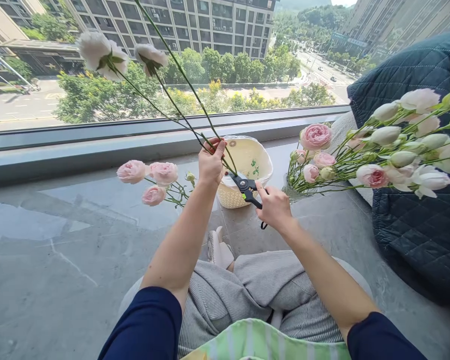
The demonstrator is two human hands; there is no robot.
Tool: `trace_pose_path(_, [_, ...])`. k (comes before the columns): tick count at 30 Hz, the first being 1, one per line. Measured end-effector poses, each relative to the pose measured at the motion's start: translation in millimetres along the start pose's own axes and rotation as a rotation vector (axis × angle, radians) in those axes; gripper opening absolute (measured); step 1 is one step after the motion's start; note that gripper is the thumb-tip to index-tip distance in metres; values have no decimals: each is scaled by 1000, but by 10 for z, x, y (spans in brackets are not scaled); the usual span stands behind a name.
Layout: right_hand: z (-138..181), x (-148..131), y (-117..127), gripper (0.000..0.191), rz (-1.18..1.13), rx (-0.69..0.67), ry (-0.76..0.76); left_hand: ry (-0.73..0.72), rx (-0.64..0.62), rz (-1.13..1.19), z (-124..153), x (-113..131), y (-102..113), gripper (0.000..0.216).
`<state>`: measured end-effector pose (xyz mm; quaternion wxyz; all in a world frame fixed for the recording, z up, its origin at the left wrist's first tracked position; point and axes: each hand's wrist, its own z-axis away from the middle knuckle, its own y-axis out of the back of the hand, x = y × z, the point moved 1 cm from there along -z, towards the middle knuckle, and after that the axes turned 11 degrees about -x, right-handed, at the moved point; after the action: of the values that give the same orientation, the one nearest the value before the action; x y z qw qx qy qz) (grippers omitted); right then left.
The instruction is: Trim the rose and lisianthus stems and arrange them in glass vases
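My left hand (212,161) is closed around several green flower stems (180,114), which lean up to the left. White blooms (104,55) top two of them; the tallest stem runs out of the upper edge of view. My right hand (274,204) grips black pruning shears (247,187). Their blades are at the lower ends of the stems, above the rim of a cream bin (237,199). Whether the blades touch a stem I cannot tell. A few green leaf scraps (255,166) show inside the bin.
Pink roses (154,195) lie on the grey tiled floor at left. A large bunch of pink and white flowers (377,176) leans rightward from a clear vase (295,189). Behind it is a dark quilted cover (416,240). The window ledge (165,149) runs across the back.
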<state>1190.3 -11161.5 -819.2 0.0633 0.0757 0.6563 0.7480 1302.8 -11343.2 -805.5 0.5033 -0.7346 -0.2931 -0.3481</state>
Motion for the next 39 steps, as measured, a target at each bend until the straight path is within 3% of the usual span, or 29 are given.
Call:
trace_pose_path(3, [24, 3, 34, 61, -10, -20, -11, -23, -5, -5, -29, -2, 25, 23])
trace_pose_path(9, [193, 92, 148, 64, -20, 66, 20, -81, 4, 34, -57, 27, 45, 21])
trace_pose_path(19, [123, 210, 134, 70, -499, -15, -79, -85, 24, 103, 10, 94, -35, 19])
trace_pose_path(33, [10, 186, 74, 71, -602, -61, -4, -45, -56, 98, 10, 86, -8, 14])
trace_pose_path(39, [33, 196, 88, 60, -641, -52, 28, -41, -65, 155, 3, 62, -1, 17])
